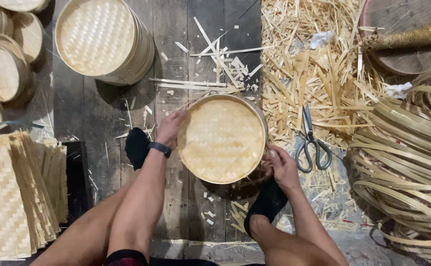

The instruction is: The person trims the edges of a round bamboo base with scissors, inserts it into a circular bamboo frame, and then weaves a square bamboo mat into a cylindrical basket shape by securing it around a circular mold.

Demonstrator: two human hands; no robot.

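Fingers first: the left hand [170, 129] is curling over the upper-left rim of the round woven bamboo tray [221, 139], fingertips bent and pressing against the edge, so it's gripping rather than hanging loose. The right hand [280, 167] is clutching the lower-right rim, thumb lying along the edge and the other fingers tucked under, mostly hidden. A black wristband [159, 148] is sitting on the left wrist.

The tray is sitting in the middle of the frame, between two black-socked feet, held just over the dark plank floor [176, 49]. It's pale yellow, with a tight herringbone weave inside a thin hoop, and it's looking clean and flat.

Scissors [312, 143] are lying just right of it on a heap of bamboo strips [304, 83]. A stack of finished trays [102, 39] is sitting at upper left, and woven mats [13, 197] are piling at lower left.
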